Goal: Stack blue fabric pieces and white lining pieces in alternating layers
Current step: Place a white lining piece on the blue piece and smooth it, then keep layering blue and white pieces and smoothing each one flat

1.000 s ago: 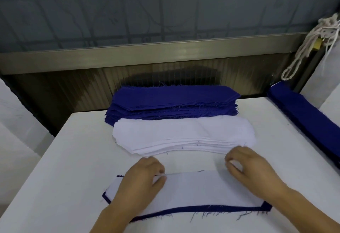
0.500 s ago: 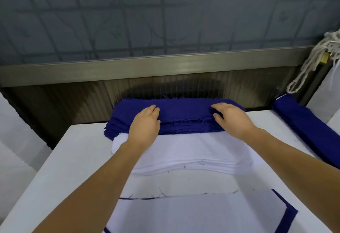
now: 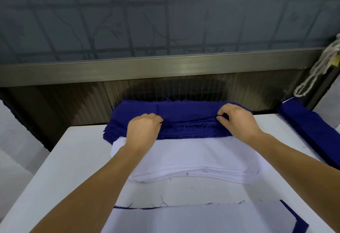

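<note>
Both hands pinch the top blue piece (image 3: 187, 112) on the blue pile (image 3: 176, 129) at the table's (image 3: 60, 168) far edge: left hand (image 3: 142, 130), right hand (image 3: 237, 120). Best to peel one layer only, lifting evenly, then lay it squarely on the started stack (image 3: 193, 218) at the near edge.

A garment workshop, by the look of it: stacks of cut blue fabric pieces (image 3: 184, 120) and white lining pieces (image 3: 193, 157) on a white work table (image 3: 60, 166), more blue fabric (image 3: 311, 133) at right, frayed edges, loose threads, rope (image 3: 318, 67) on the wall.
</note>
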Demonstrator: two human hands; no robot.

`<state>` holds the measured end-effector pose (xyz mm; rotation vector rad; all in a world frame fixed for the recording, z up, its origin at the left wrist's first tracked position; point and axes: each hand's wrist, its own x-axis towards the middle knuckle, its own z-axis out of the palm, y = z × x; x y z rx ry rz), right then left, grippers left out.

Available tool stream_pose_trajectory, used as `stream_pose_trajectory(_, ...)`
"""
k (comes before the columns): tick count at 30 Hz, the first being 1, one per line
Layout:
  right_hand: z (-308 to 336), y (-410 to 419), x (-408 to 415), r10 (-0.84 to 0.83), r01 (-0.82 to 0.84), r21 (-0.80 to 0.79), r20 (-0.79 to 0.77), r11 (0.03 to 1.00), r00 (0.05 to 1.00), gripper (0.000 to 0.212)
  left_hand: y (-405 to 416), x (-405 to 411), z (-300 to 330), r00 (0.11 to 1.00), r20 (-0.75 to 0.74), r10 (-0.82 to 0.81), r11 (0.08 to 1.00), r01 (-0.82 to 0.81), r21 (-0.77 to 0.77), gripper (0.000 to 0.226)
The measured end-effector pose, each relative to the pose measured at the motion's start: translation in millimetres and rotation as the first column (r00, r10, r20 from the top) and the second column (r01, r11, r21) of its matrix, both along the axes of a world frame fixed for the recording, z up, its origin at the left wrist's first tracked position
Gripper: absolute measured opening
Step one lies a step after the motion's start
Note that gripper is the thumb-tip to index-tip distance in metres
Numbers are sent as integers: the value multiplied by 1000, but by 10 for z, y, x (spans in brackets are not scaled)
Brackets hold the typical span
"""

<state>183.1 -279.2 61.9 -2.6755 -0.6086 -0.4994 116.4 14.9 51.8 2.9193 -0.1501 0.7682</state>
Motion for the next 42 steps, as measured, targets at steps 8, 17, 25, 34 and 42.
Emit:
stream_pose_trajectory(8,50,-42,-1,60,-1,303,-186,953,981,14,38,3,-27,997,-38,-64,966,52,-254,3)
stream_pose_trajectory(17,48,-91,-327,105,-87,192,-86,978,991,18,15,-252,41,998,-19,59,977,-62,-204,23)
stream_pose_trajectory(25,228,-263,-1009,63,-43,181,-105,983,992,20,42,-838,268,999,-38,6,993,-11,-117,26)
stream_pose_trajectory(34,262,-653,-1599,293,-104,290,-745,951,599,28,210,-1397,361,622,-725,-297,952,134,-275,13)
stream_pose_trajectory(42,-17,-616,-1596,124,-77,100,-664,992,737,17,222,-1507,122,613,-748,-254,959,59,-277,11)
